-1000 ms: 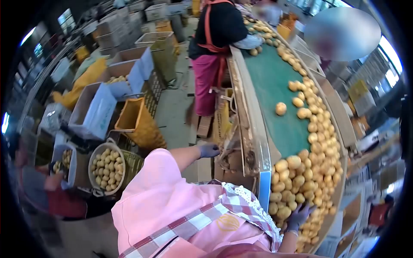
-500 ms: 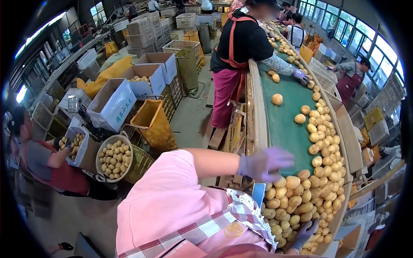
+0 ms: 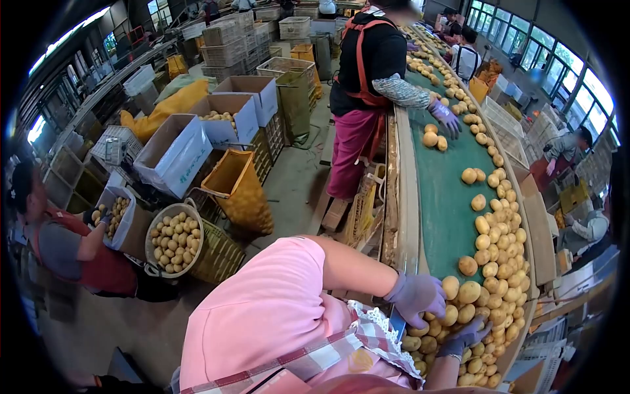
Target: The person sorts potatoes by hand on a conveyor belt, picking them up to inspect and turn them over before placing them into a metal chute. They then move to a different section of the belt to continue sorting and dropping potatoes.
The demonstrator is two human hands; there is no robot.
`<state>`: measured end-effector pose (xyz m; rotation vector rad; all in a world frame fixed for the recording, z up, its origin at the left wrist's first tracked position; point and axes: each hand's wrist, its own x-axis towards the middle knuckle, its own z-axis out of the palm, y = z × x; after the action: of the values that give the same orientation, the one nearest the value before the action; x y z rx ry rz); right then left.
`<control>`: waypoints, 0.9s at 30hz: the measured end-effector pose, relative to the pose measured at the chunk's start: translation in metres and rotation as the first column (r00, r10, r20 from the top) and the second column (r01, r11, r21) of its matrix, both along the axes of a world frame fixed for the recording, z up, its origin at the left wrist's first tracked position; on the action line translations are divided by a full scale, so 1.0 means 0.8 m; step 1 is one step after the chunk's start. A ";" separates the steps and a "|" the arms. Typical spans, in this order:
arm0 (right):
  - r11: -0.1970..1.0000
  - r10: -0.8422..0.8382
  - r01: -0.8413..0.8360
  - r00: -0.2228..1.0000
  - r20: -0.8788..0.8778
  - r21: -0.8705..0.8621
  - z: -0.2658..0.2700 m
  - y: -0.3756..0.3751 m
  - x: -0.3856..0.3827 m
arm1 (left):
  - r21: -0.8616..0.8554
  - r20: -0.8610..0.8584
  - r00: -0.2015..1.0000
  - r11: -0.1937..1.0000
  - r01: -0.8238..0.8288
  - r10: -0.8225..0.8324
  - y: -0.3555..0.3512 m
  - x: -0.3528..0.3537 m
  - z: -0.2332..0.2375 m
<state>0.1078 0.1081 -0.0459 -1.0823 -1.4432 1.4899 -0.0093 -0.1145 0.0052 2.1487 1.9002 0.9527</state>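
My left hand, in a purple glove, rests at the near left edge of a heap of potatoes, its fingers apart and bent down against them. Lower down, my right hand, gloved alike, lies among the potatoes with its fingers spread and touching several. Neither hand visibly grips a potato. The heap covers the near end and right side of a green conveyor belt. A few loose potatoes lie farther up the belt.
A person in a red apron stands at the belt's left side, one gloved hand over it. Another person handles potatoes at a box on the left. Nearby are a potato basket, an orange bag and cartons.
My left hand has come down and nearer onto the potatoes. My right hand has shifted slightly up. Potatoes on the belt have moved, and the person ahead has drawn a hand back from the right-hand row.
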 end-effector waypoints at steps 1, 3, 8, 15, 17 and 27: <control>0.997 -0.046 0.041 0.997 0.067 0.071 -0.006 0.000 -0.012 | 0.013 -0.006 1.000 1.000 0.009 -0.009 0.000 -0.002 -0.001; 0.999 -0.009 0.009 1.000 -0.006 -0.039 0.001 -0.002 -0.016 | 0.036 -0.010 1.000 0.999 0.029 -0.029 0.000 0.000 -0.005; 0.987 0.008 -0.027 0.994 -0.113 -0.159 0.023 -0.014 -0.031 | -0.247 -0.258 0.904 0.928 0.280 -0.341 0.037 0.010 0.006; 0.862 0.449 -0.487 0.863 -0.233 -0.143 0.069 -0.037 -0.087 | -0.326 -0.494 0.808 0.930 0.172 -0.323 0.068 -0.026 -0.009; 0.842 0.453 -0.479 0.878 -0.155 -0.249 0.114 -0.070 -0.121 | -0.251 -0.501 0.837 0.963 0.104 -0.221 0.067 -0.045 -0.020; 0.476 0.813 -0.820 0.548 0.197 0.318 0.098 -0.018 -0.183 | -0.485 -0.280 0.784 0.623 -0.614 0.554 -0.021 -0.300 -0.008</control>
<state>-0.0386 0.0938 0.0326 -0.0781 -2.3370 1.6750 -0.2492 -0.1315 -0.0009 1.2639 2.5910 0.2469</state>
